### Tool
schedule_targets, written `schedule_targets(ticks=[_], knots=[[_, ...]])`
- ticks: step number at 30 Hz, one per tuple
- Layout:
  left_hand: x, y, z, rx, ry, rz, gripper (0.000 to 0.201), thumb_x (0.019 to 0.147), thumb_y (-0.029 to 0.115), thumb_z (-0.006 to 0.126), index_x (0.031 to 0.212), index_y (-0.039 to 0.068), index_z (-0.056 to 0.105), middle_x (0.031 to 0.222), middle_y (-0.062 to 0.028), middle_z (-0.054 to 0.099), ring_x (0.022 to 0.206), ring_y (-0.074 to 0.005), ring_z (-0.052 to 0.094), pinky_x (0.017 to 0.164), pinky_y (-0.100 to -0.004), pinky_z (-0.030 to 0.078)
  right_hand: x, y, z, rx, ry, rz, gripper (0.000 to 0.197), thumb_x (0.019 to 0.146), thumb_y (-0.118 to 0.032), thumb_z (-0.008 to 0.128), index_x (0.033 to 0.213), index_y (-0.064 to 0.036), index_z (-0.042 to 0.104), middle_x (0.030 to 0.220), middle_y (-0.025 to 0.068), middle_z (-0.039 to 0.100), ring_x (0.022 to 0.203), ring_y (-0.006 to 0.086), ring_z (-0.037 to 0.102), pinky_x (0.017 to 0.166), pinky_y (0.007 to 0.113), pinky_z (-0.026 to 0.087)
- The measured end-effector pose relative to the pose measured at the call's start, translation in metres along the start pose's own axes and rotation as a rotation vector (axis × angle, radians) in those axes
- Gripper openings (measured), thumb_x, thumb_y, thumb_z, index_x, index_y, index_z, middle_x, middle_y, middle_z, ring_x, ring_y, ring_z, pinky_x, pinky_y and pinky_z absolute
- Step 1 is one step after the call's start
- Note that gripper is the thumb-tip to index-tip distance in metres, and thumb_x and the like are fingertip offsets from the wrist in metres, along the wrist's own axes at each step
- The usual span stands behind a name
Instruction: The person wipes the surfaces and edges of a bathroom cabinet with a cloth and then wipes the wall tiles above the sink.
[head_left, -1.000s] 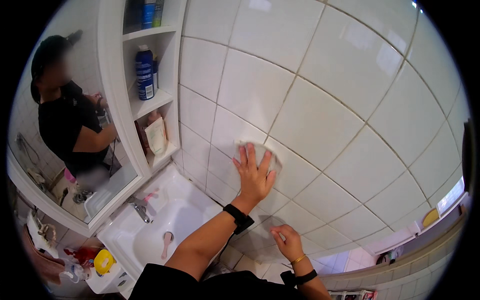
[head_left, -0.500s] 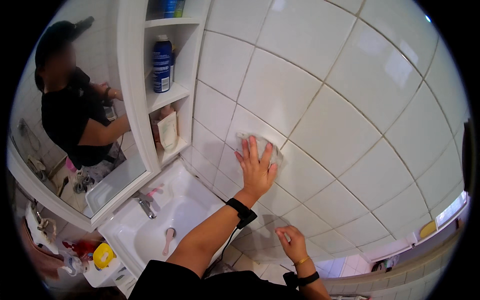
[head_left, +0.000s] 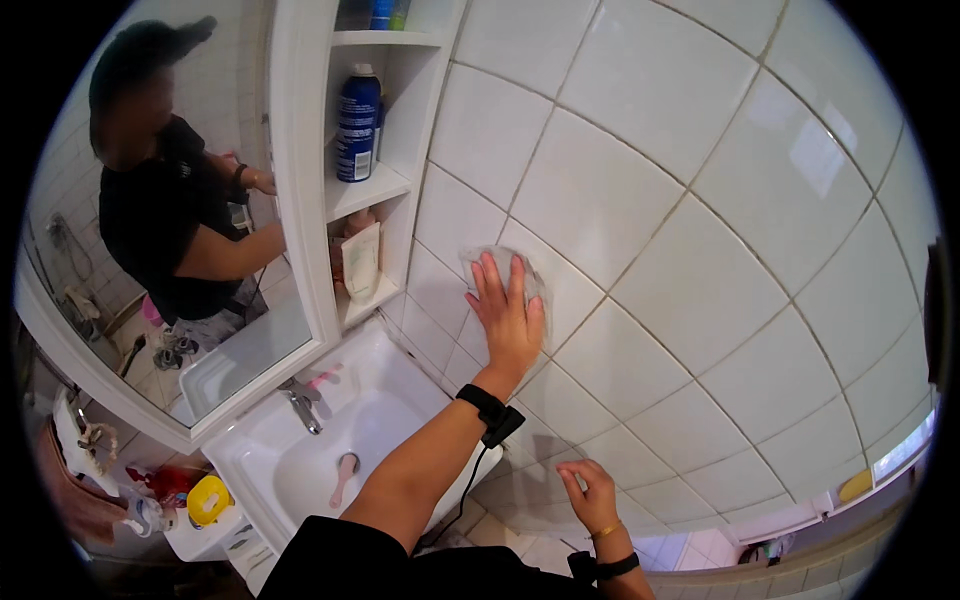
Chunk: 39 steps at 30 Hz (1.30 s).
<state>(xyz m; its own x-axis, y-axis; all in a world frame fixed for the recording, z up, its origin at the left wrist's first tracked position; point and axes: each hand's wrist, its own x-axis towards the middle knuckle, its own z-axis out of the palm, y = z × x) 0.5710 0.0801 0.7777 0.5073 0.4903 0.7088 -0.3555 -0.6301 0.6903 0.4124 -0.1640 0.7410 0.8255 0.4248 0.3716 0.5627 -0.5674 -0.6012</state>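
Note:
My left hand (head_left: 508,325) lies with its fingers spread on a pale grey cloth (head_left: 536,284), pressing it against the white tiled wall (head_left: 620,190). The thumb points up on the right side of that hand, and part of the cloth is hidden under the palm. Lower down and to the right, my right hand (head_left: 592,497) hangs in front of the wall, its fingers loosely bent and apart. Nothing shows in it.
A white sink (head_left: 240,455) with a tap (head_left: 302,408) stands below left, a pink brush-like thing (head_left: 343,480) near its drain. Above are a mirror (head_left: 200,230) and shelves holding a blue spray can (head_left: 357,125) and a white tube (head_left: 363,262). A yellow container (head_left: 208,500) sits at lower left.
My left hand and the cloth have shifted slightly left and up across the tiles. The view has turned a little, moving shelves and mirror rightward. My right hand stays much the same.

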Motion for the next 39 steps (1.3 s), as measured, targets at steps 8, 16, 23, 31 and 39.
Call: schedule_targets(ticks=[8, 16, 23, 31, 39], knots=[[0.073, 0.052, -0.021, 0.037, -0.022, 0.121, 0.066, 0.099, 0.026, 0.046, 0.159, 0.013, 0.021, 0.165, -0.0249, 0.000, 0.151, -0.0488, -0.001, 0.111, -0.0740, 0.002, 0.013, -0.004, 0.008, -0.014, -0.049, -0.019, 0.006, 0.090, -0.008, 0.069, 0.095, -0.0052, 0.072, 0.089, 0.0112, 0.071, 0.081, 0.0284, 0.067, 0.072, 0.035, 0.053], [0.030, -0.019, -0.012, -0.042, 0.038, -0.174, 0.065, 0.103, 0.030, 0.039, 0.160, 0.014, 0.015, 0.165, -0.0229, -0.003, 0.151, -0.0476, -0.004, 0.111, -0.0735, 0.001, 0.017, -0.003, 0.013, -0.013, -0.063, -0.021, 0.006, 0.090, -0.008, 0.069, 0.094, -0.0046, 0.072, 0.089, 0.0114, 0.071, 0.082, 0.0284, 0.067, 0.073, 0.035, 0.053], [0.086, 0.017, -0.032, -0.016, -0.043, -0.040, 0.065, 0.103, 0.033, 0.040, 0.161, 0.014, 0.015, 0.165, -0.0229, -0.003, 0.151, -0.0464, -0.005, 0.113, -0.0713, 0.000, 0.028, -0.008, 0.018, -0.007, -0.097, -0.045, 0.006, 0.091, -0.010, 0.069, 0.094, -0.0049, 0.072, 0.090, 0.0109, 0.071, 0.083, 0.0283, 0.067, 0.074, 0.035, 0.053], [0.063, -0.044, -0.012, -0.001, 0.136, -0.355, 0.062, 0.104, 0.031, 0.038, 0.160, 0.013, 0.017, 0.165, -0.0241, 0.004, 0.152, -0.0439, 0.001, 0.114, -0.0697, 0.005, 0.027, -0.001, 0.020, -0.006, -0.109, -0.005, 0.006, 0.090, -0.009, 0.070, 0.094, -0.0051, 0.072, 0.091, 0.0103, 0.072, 0.084, 0.0281, 0.068, 0.075, 0.035, 0.053], [0.115, -0.033, -0.040, 0.010, 0.063, -0.087, 0.061, 0.105, 0.033, 0.037, 0.161, 0.016, 0.016, 0.166, -0.0198, 0.006, 0.154, -0.0388, 0.002, 0.115, -0.0679, 0.009, 0.028, 0.002, 0.016, -0.047, -0.139, -0.003, 0.004, 0.089, -0.008, 0.070, 0.093, -0.0051, 0.071, 0.090, 0.0108, 0.071, 0.083, 0.0286, 0.067, 0.074, 0.036, 0.053]])
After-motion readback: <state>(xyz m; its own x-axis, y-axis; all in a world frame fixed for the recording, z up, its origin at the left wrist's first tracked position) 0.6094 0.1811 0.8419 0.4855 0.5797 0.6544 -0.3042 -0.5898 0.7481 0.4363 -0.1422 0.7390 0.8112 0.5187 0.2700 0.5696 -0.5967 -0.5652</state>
